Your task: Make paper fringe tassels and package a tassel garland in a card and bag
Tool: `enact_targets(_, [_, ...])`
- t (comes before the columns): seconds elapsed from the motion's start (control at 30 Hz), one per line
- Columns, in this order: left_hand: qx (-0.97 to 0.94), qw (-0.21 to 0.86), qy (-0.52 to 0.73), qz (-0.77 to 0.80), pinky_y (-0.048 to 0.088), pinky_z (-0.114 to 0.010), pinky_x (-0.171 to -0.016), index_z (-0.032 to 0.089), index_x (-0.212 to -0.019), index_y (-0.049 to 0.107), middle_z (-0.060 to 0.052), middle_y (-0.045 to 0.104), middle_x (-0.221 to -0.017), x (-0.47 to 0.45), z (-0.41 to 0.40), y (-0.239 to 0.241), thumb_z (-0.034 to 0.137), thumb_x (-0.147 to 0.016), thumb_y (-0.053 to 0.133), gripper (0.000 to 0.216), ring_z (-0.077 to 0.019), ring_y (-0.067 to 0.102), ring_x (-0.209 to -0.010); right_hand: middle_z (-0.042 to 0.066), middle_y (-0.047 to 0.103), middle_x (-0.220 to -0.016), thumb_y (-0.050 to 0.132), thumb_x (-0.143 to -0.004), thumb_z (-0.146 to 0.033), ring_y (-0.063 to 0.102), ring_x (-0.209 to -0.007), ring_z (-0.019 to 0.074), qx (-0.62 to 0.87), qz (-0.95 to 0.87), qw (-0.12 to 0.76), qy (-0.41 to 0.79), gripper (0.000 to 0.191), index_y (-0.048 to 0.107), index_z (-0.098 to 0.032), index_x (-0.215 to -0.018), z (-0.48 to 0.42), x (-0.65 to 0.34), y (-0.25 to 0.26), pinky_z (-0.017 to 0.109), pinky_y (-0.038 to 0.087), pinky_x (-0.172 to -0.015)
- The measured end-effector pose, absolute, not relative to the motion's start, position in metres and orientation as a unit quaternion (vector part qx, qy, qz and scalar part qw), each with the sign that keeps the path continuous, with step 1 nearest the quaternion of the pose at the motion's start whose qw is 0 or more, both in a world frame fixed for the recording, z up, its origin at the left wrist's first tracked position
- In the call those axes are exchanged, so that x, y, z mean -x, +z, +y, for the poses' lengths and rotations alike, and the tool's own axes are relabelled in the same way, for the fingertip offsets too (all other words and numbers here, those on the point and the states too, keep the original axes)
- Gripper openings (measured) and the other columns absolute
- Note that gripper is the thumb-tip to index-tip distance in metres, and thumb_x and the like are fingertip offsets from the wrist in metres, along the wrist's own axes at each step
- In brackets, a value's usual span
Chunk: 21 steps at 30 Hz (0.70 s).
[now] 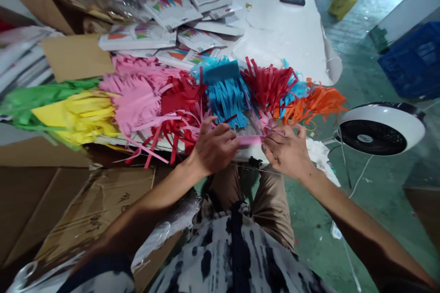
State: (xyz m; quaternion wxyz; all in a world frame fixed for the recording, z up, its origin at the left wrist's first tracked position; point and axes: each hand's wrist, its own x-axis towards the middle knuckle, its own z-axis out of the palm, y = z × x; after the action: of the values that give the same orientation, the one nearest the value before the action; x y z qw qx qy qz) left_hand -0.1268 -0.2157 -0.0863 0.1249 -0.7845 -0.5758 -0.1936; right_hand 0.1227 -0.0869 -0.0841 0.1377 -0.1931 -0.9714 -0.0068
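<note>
Between my two hands a pink tissue paper tassel is stretched at the table's near edge. My left hand is closed on its left end, and my right hand pinches the right end; its pink fringe lies partly behind the fingers. Just beyond are fringed paper bundles: a blue one, a dark red one and an orange one. To the left lie another red bundle, pink bundles, a yellow one and a green one.
Printed packets are piled at the back of the white table. A white fan stands at the right, its cord on the floor. Cardboard boxes are at the lower left; a blue crate sits at the far right.
</note>
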Motion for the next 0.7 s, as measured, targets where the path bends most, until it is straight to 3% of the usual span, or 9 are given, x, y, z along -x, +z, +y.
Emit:
enact_targets(0.1, [0.801,0.119,-0.132,-0.572,0.047,-0.046,-0.09,0.021,-0.098,0.073,-0.005,0.075,-0.089,0.112,-0.202,-0.096,0.022,-0.1,0.061,0.012,-0.0242,0.065,-0.094,0.006,0.079,-0.108,0.056,-0.1,-0.024,0.056,-0.118,0.0315,0.189,-0.973,0.129,-0.021,0.019,0.074,-0.024,-0.105,-0.086,-0.118,-0.081,0.054,0.023,-0.104])
enact_targets(0.23, [0.789,0.114,-0.104,-0.594,0.044,-0.04,-0.075,0.017,-0.097,0.073,-0.007,0.073,-0.087,0.112,-0.197,-0.106,0.018,-0.101,0.06,0.013,-0.0236,0.063,-0.085,0.007,0.077,-0.113,0.056,-0.104,-0.033,0.057,-0.113,0.0282,0.169,-0.972,0.162,-0.018,0.021,0.075,-0.025,-0.109,-0.084,-0.109,-0.083,0.049,0.024,-0.101])
enact_targets(0.5, [0.767,0.078,-0.154,-0.618,0.041,-0.038,-0.07,0.015,-0.095,0.072,-0.01,0.073,-0.093,0.12,-0.198,-0.116,0.033,-0.105,0.057,0.025,-0.0239,0.061,-0.084,0.006,0.077,-0.098,0.049,-0.109,-0.033,0.056,-0.106,0.0261,0.166,-0.974,0.151,-0.004,0.028,0.073,-0.022,-0.1,-0.072,-0.095,-0.097,0.046,0.024,-0.097])
enact_targets(0.7, [0.716,0.043,-0.163,-0.678,0.038,-0.041,-0.076,0.018,-0.094,0.07,-0.009,0.073,-0.091,0.129,-0.205,-0.106,0.03,-0.106,0.053,0.024,-0.0255,0.061,-0.088,0.009,0.073,-0.092,0.046,-0.108,-0.036,0.054,-0.101,0.0291,0.189,-0.975,0.119,-0.01,0.031,0.069,-0.019,-0.096,-0.06,-0.092,-0.1,0.046,0.024,-0.093])
